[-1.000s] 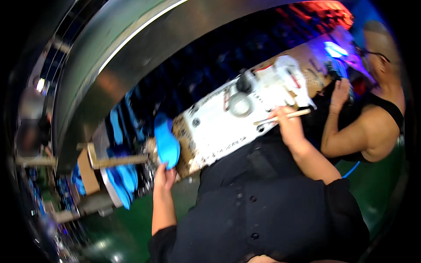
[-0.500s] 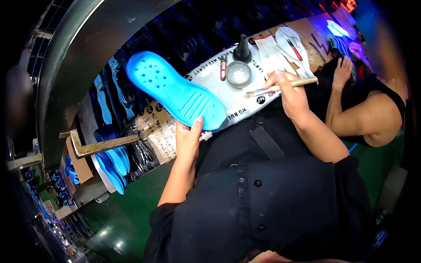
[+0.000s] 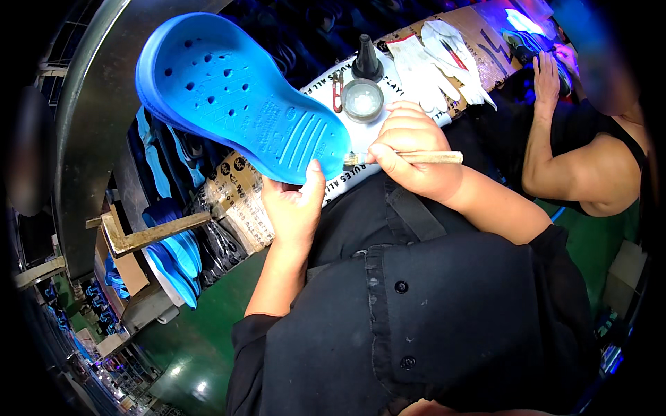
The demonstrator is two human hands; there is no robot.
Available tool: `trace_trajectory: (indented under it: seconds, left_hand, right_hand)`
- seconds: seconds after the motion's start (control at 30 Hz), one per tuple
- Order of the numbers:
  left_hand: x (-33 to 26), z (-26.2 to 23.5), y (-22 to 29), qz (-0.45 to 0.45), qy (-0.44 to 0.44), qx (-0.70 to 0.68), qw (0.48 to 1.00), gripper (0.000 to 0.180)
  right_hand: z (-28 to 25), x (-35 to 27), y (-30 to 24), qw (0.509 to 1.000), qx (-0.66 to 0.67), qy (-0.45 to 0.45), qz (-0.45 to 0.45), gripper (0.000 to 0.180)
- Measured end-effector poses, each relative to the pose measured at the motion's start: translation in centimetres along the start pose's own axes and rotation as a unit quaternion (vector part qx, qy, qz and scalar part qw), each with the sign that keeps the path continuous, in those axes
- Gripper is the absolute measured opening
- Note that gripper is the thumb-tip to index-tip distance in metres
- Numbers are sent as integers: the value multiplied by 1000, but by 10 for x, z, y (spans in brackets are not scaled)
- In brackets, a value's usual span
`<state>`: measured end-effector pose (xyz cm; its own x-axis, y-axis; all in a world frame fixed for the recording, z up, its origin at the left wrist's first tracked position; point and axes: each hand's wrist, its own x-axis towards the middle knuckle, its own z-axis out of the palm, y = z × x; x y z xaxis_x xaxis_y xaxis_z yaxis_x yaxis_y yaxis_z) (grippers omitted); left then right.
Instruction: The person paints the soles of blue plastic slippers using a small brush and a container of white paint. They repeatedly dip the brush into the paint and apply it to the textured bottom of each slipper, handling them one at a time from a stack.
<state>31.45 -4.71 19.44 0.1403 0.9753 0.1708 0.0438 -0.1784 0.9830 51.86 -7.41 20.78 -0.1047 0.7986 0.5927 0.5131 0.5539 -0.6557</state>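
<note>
Between my left fingers (image 3: 295,208) sits the heel of a blue perforated shoe sole (image 3: 236,97), gripped and raised above the desk (image 3: 243,201). My right fingers (image 3: 409,156) pinch a thin brush (image 3: 409,158), its tip touching the sole's edge. Just beyond stand a small round dish (image 3: 362,100), a black cone-topped bottle (image 3: 366,61) and white gloves (image 3: 430,59).
</note>
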Motion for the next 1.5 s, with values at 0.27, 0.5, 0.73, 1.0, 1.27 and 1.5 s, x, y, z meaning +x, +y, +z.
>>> trace_trajectory:
  seconds: [0.27,0.5,0.73,1.0,1.27,1.5]
  left_hand:
    - [-2,-1,2,1,-8,9,1000,46]
    - [-2,-2,4,23,7,16,1000,40]
    - [-2,-3,4,29,32,11,999,37]
    - [0,5,-1,48,38,-7,998,40]
    - [2,2,2,67,44,11,997,40]
    - [3,-1,2,55,43,-8,998,42]
  right_hand:
    - [-10,1,-2,1000,14,23,5,20]
    - [-13,-2,1,999,-22,24,11,20]
    - [-2,5,-8,999,-7,-23,-36,13]
    - [-10,3,-5,1000,6,5,-4,17]
    - [-15,0,-7,1000,16,5,4,16]
    - [-8,-2,-10,1000,11,-27,1,16]
